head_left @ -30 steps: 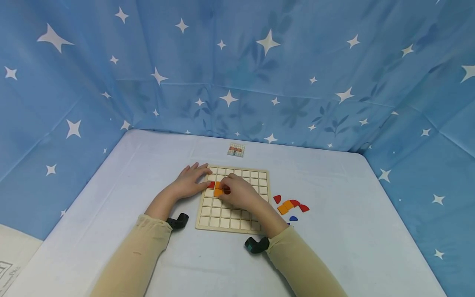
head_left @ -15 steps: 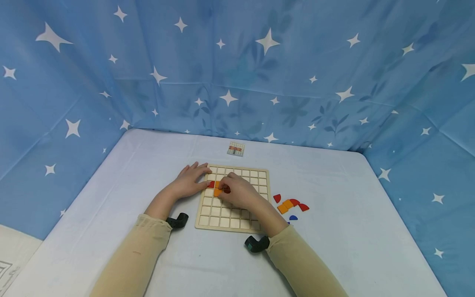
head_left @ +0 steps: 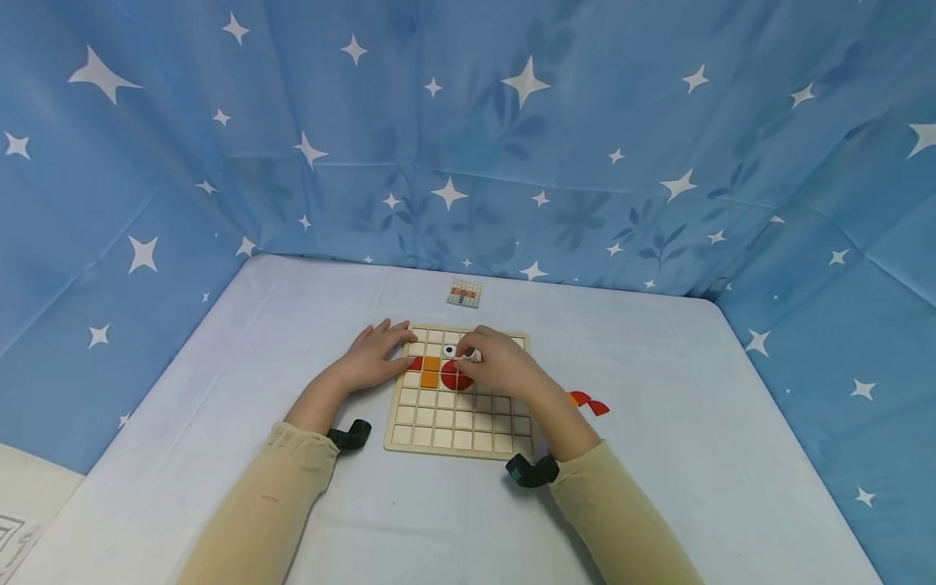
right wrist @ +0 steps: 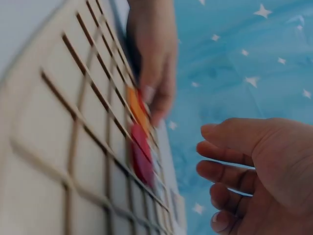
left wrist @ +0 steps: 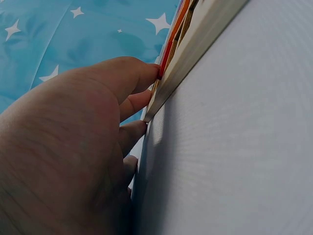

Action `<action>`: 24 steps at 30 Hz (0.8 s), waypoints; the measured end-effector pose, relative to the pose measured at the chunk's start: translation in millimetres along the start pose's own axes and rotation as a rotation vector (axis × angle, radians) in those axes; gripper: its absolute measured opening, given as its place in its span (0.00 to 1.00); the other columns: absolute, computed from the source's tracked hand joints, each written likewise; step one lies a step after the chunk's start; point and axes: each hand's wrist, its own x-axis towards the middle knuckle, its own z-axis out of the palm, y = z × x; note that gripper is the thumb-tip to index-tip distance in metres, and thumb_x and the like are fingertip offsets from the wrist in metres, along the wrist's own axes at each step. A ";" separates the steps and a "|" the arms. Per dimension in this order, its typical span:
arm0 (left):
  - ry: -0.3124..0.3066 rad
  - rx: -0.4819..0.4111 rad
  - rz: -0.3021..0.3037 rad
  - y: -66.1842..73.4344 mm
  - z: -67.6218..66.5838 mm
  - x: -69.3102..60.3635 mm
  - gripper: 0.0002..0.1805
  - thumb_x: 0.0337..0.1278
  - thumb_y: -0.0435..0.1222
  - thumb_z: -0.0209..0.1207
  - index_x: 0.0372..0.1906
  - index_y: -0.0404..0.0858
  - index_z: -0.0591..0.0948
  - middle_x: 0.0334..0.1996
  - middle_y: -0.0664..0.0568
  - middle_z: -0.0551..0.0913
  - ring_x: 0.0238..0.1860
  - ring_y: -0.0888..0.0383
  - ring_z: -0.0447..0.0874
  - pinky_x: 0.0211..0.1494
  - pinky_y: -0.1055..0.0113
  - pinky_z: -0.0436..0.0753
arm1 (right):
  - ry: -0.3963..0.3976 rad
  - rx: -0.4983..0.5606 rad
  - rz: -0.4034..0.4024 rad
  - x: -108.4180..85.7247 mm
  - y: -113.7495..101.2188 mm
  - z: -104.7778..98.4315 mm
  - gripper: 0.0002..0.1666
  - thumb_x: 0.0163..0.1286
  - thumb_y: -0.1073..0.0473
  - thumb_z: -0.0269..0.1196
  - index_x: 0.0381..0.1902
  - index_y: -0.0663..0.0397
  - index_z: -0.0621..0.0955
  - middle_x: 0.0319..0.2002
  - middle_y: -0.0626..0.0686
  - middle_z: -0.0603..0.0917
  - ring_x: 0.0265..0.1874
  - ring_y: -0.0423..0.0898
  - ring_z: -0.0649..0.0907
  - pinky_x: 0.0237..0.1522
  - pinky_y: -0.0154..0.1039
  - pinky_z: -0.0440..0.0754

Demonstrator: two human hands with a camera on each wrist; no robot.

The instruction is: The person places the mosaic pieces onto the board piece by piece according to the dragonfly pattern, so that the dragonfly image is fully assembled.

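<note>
A wooden grid board (head_left: 442,439) lies on the table. My left hand (head_left: 373,357) rests at its left edge with fingers extended; in the left wrist view the thumb touches a red piece (left wrist: 165,61). Two orange squares (head_left: 430,379) sit beside that piece. Right of them is a red round shape (head_left: 457,377), and above it a white eye piece (head_left: 449,351). My right hand (head_left: 497,364) hovers over the board near the round shape, fingers loosely bent. The right wrist view shows nothing between its thumb and fingers. A second whitish piece (head_left: 475,356) is partly hidden by the fingers.
Red quarter-round pieces (head_left: 598,408) and part of an orange piece lie right of the board, partly behind the right forearm. A small picture card (head_left: 464,293) lies beyond the board. A blue starry curtain (head_left: 468,146) hangs behind the white table (head_left: 658,357).
My right hand has moved to the right and slightly up, uncovering the red round shape and the eye piece. The forearm now covers several loose pieces. My left hand stays in place.
</note>
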 end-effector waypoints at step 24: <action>-0.004 -0.004 -0.007 1.1 -0.2 -0.6 0.25 0.69 0.49 0.56 0.66 0.47 0.72 0.78 0.47 0.58 0.80 0.39 0.42 0.81 0.42 0.39 | -0.029 -0.051 0.248 -96.4 123.1 -69.3 0.14 0.68 0.51 0.65 0.47 0.49 0.83 0.40 0.50 0.83 0.37 0.47 0.77 0.35 0.37 0.79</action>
